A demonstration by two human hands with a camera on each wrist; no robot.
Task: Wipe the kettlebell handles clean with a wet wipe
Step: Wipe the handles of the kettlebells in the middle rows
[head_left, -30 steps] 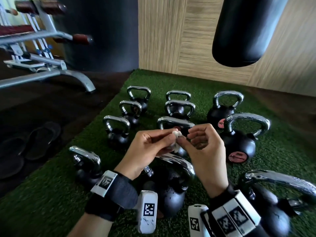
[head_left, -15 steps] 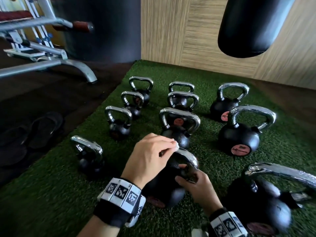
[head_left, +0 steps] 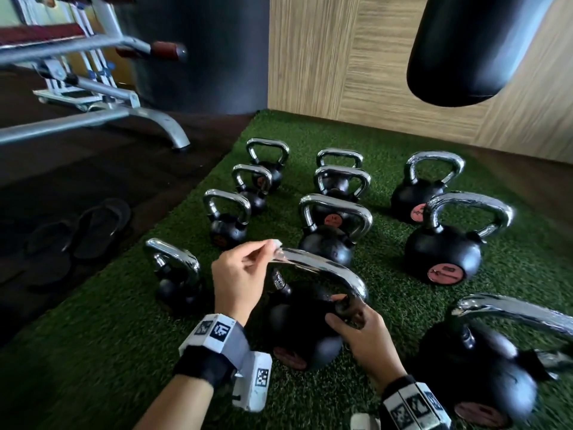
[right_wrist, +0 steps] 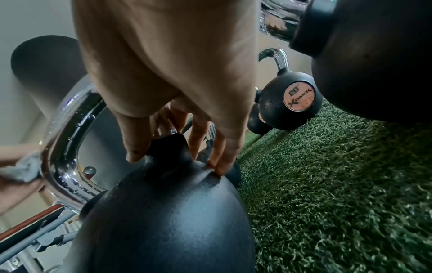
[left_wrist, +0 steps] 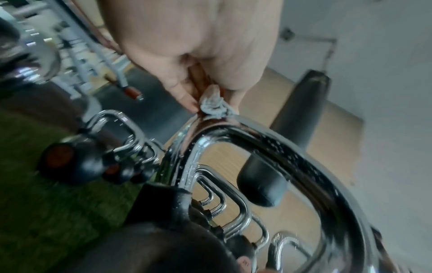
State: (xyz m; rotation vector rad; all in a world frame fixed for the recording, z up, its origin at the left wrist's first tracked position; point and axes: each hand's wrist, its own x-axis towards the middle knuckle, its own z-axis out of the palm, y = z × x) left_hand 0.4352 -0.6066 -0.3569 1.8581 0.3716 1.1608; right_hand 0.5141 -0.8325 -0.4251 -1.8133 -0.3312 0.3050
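Head view: the left hand (head_left: 237, 279) pinches a small balled wipe (head_left: 276, 243) between thumb and fingertips and holds it against the left end of the handle (head_left: 322, 268) of the nearest kettlebell (head_left: 302, 324), which stands on the turf (head_left: 93, 352). The right hand (head_left: 361, 332) is curled round the right foot of that handle, where it meets the ball, and seems to steady it. A dozen or so other kettlebells (head_left: 335, 231) stand on the turf beyond and to either side, none touched. A bench (head_left: 93, 88), a pair of sandals (head_left: 77, 231) and a punch bag (head_left: 477, 48) lie outside the work.

Left wrist view: the wipe (left_wrist: 214, 105), grey and crumpled, is nipped by the fingertips (left_wrist: 184, 99) and sits right on the top bend of the chrome handle (left_wrist: 268, 140). Fine droplets show on the chrome below, so that part looks already wet.

Right wrist view: the fingers (right_wrist: 138, 146) of the right hand press on the black collar at the handle's foot, thumb on one side and fingers on the other, gripping it. The wipe (right_wrist: 25, 170) touches the far bend of the handle (right_wrist: 63, 140), which is beaded with moisture.

My judgement: the wiping of this one handle is in hand and probably only partly done. Whether any other handle has been wiped I cannot tell, so most of the task may be left.
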